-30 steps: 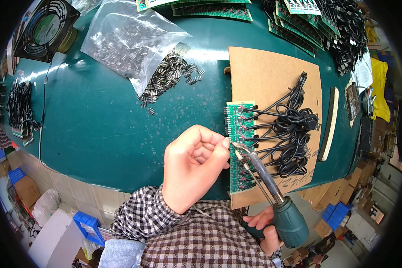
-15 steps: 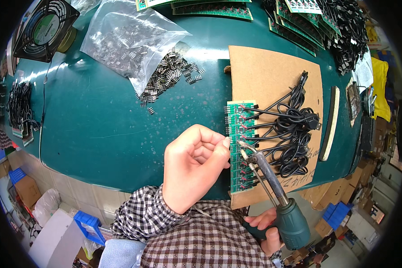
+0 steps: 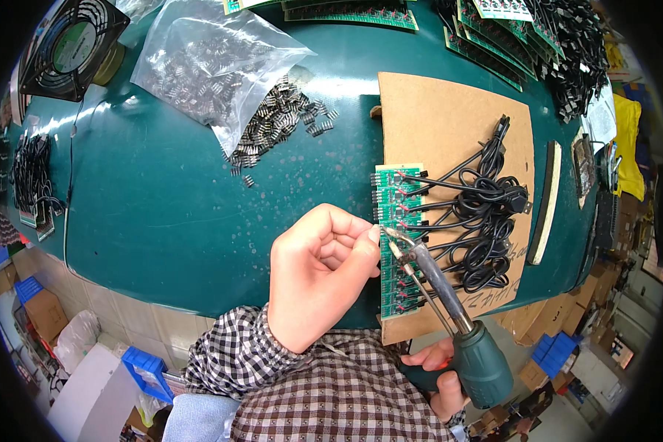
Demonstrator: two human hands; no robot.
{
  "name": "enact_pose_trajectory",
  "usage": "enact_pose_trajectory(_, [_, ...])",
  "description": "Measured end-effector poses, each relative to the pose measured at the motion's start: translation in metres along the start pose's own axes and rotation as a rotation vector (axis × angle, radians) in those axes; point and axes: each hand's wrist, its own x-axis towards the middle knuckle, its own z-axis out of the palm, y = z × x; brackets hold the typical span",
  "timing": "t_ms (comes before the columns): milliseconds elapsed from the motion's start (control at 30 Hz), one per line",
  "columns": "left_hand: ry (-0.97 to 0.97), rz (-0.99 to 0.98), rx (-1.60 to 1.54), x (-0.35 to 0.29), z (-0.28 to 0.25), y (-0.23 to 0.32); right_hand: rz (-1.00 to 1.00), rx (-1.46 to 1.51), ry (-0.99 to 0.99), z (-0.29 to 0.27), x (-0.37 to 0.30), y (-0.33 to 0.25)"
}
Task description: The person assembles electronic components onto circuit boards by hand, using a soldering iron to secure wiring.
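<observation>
My left hand (image 3: 309,272) is closed in a pinch at the left edge of a green circuit board (image 3: 387,291). Whatever lies between thumb and forefinger is too small and covered to make out. My right hand (image 3: 443,379) grips a dark green soldering gun (image 3: 482,365). Its metal barrel slants up and left over the board, and the tip sits close beside my left fingertips. Black cables (image 3: 486,195) run from the board's right side, coiled and bundled. A row of small metal-pinned connectors lines its upper left edge. Board and cables rest on a brown fibreboard sheet (image 3: 449,107).
Loose pin connectors (image 3: 272,121) spill from a clear plastic bag (image 3: 206,66) on the green table. A black fan (image 3: 74,48) stands at far left. Stacked circuit boards (image 3: 486,44) and black cables lie at far right, with a pale strip (image 3: 545,202) beside the sheet.
The soldering gun's tip has shifted slightly left and up, nearer to my left fingertips. My left hand stays in nearly the same place, still pinching.
</observation>
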Motion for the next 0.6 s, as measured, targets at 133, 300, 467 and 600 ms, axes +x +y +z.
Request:
enact_pose_trajectory(133, [-0.002,0.000,0.017,0.000,0.000,0.001,0.043,-0.021,-0.116,-0.014,-0.001,0.003])
enact_pose_trajectory(300, [0.009,0.003,0.018,0.000,0.000,0.000,0.132,-0.073,-0.163,-0.010,0.001,-0.007])
enact_pose_trajectory(467, [-0.021,0.033,0.063,0.000,-0.002,-0.003,-0.031,-0.042,-0.094,-0.011,-0.003,0.007])
enact_pose_trajectory(600, [-0.008,0.010,0.028,0.000,0.001,-0.002,-0.061,0.013,-0.050,-0.013,-0.006,0.008])
